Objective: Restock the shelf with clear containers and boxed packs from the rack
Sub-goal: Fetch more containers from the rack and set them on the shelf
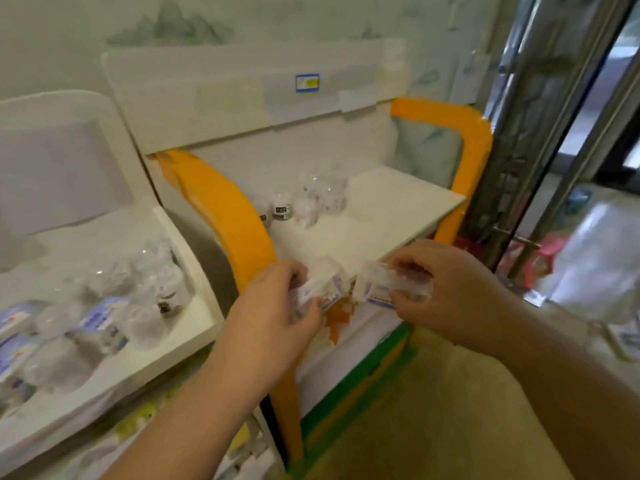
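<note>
Each hand grips a small clear plastic box at the white shelf's (398, 206) front edge: left hand (273, 313) on left box (323, 289), right hand (446, 289) on right box (388, 285). Round clear jars (325, 192) stand behind.

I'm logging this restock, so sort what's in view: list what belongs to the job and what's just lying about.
Part of the job:
- left hand holding a clear container
- right hand holding a second clear pack
- white shelf with clear jars at the back
- rack to the left, stocked with clear containers

Lying about:
- red items on the floor
- blue price label
</note>
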`<state>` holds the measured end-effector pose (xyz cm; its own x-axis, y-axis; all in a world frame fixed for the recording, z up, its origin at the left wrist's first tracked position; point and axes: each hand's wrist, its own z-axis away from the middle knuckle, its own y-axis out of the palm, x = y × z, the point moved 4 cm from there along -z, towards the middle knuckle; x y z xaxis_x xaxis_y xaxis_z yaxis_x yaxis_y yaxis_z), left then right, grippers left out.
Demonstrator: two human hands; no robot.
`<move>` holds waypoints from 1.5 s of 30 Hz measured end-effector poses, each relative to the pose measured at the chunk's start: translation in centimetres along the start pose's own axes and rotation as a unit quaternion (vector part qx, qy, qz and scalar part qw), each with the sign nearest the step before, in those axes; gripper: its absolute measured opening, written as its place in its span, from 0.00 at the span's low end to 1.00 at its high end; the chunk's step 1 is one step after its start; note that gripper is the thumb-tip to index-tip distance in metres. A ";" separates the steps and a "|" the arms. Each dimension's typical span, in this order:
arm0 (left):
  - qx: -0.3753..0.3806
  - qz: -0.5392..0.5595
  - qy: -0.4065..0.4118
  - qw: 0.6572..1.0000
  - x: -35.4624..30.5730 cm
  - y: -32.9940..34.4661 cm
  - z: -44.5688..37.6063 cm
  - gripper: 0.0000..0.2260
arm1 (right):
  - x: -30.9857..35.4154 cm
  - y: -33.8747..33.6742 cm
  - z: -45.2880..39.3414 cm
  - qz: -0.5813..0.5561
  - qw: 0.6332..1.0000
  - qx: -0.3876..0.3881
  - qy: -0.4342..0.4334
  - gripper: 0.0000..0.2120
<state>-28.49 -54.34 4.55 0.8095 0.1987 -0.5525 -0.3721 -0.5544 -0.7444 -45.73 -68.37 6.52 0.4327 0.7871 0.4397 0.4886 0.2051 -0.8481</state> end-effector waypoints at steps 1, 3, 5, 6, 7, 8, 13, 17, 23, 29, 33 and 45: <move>-0.006 0.005 0.000 1.000 -0.4 1.3 -1.4 0.12 | -1.5 -0.5 -0.7 0.005 1.000 -0.003 0.005 0.17; -0.012 0.006 -0.001 1.000 -0.8 4.1 -4.6 0.13 | -4.5 -1.3 -2.6 0.014 1.000 -0.018 0.017 0.17; -0.014 -0.007 0.000 1.000 -0.9 6.6 -7.8 0.14 | -7.2 -2.2 -4.9 0.019 0.999 -0.026 0.030 0.16; -0.014 -0.006 -0.006 1.000 -1.0 7.6 -9.3 0.15 | -8.3 -2.5 -6.1 0.020 0.999 -0.027 0.032 0.15; -0.016 0.001 -0.014 1.000 -1.0 8.5 -10.8 0.15 | -9.4 -2.8 -7.4 0.022 0.999 -0.027 0.032 0.15; -0.019 0.011 -0.019 1.000 -1.1 9.4 -12.1 0.16 | -10.5 -3.1 -8.7 0.024 0.999 -0.025 0.032 0.16; -0.031 0.031 -0.045 0.998 -1.3 13.0 -17.4 0.15 | -14.9 -3.4 -14.3 0.008 1.000 -0.008 0.026 0.16; -0.036 0.036 -0.068 0.996 -0.5 15.8 -20.4 0.15 | -18.4 -2.3 -19.1 -0.003 1.000 0.018 -0.004 0.15; -0.034 -0.009 -0.105 0.994 0.8 19.7 -25.9 0.18 | -25.5 -0.8 -26.7 -0.018 0.996 0.047 -0.073 0.14; -0.035 -0.124 -0.103 0.986 0.2 23.7 -36.8 0.17 | -33.1 -1.4 -34.4 -0.052 0.989 0.065 -0.126 0.14; 0.007 -0.173 -0.124 0.977 1.0 27.4 -44.2 0.17 | -37.5 -1.9 -38.7 -0.082 0.988 0.056 -0.122 0.14; 0.021 -0.207 -0.210 0.955 7.0 32.3 -52.3 0.18 | -41.1 1.5 -41.4 -0.145 0.970 0.131 -0.147 0.13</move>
<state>-11.05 -113.13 -3.75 0.6412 0.7053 -0.3024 -0.0838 -0.3273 -0.9412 -31.37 -124.48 -0.59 0.0525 0.7978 0.6006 0.3313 0.5535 -0.7641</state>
